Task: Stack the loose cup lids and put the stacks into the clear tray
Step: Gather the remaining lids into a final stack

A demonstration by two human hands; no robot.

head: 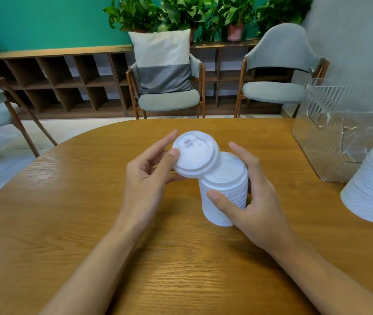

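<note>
Wooden worktop [67, 201]: the left hand [151, 176] pinches a single lid [195, 154], tilted just above the stack [224, 196] the right hand [256, 205] grips. Stacking step; next the lid needs seating squarely on top. Far right, the clear tray [317, 123] seems empty, beside a second stack [372, 187].

Teal wall [44, 19], wooden cubby shelf [55, 76], grey chairs [169, 87], potted plants [181, 12].

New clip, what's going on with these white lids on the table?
A person is stacking cup lids. The left hand pinches a single lid, tilted, its edge over the top of a stack of lids that the right hand grips upright on the wooden table. A second stack stands at the right, beside the clear tray. Neither stack is in the tray yet.
</note>
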